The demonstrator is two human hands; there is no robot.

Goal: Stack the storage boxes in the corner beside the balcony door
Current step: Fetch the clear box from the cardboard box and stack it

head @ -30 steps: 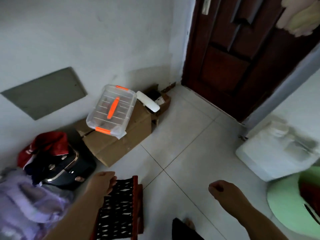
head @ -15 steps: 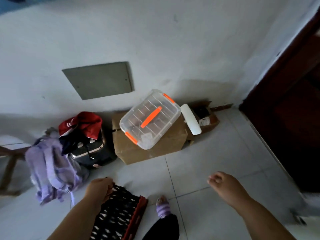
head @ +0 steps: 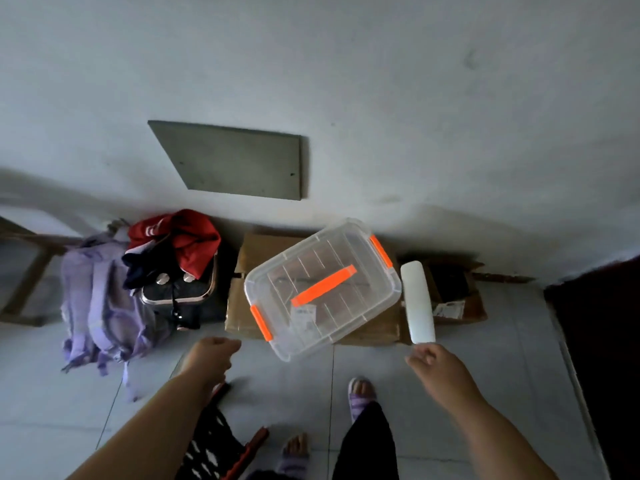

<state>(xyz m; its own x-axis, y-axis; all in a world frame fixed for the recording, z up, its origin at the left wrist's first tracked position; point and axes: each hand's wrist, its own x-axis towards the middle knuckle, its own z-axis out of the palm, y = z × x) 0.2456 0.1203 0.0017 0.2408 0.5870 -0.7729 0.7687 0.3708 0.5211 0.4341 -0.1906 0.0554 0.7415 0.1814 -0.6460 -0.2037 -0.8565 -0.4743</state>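
A clear plastic storage box (head: 322, 289) with an orange handle and orange latches sits skewed on top of a brown cardboard box (head: 242, 303) against the wall. Its near corner overhangs the cardboard. My left hand (head: 211, 356) hovers just left of that corner, fingers curled, holding nothing. My right hand (head: 440, 370) hovers to the right of the box, below a white oblong object (head: 417, 303), fingers loosely curled and empty. A black patterned crate with a red rim (head: 214, 445) lies on the floor under my left forearm.
A purple backpack (head: 100, 306) and a black bag (head: 176, 292) draped with red cloth (head: 187, 233) stand left of the cardboard. A small open carton (head: 460, 303) lies to the right, with the dark door (head: 602, 341) beyond it. My slippered feet (head: 360, 393) are on the floor tiles.
The view has swung left and closer to the wall. My left hand has come off the black crate, and both hands have moved up toward the clear box.
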